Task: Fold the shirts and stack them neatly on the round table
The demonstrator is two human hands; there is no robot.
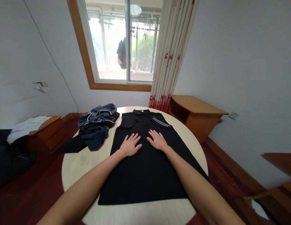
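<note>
A black polo shirt [145, 178] lies spread front side up on the round table, its collar at the far edge and its hem toward me. Both short sleeves are folded inward over the chest; the right one shows two grey stripes near its cuff. My left hand [130, 145] rests flat on the shirt's left half, fingers spread, just below the left sleeve. On the other half, my right hand [157, 140] also lies flat with fingers apart, below the striped sleeve. Neither hand grips the cloth.
A pile of dark clothes [98, 117] sits on the left of the pale round table [82, 167]. Beyond stand a window and a patterned curtain [169, 56]. A wooden desk [197, 109] is at the back right, and a low wooden cabinet [50, 132] stands left.
</note>
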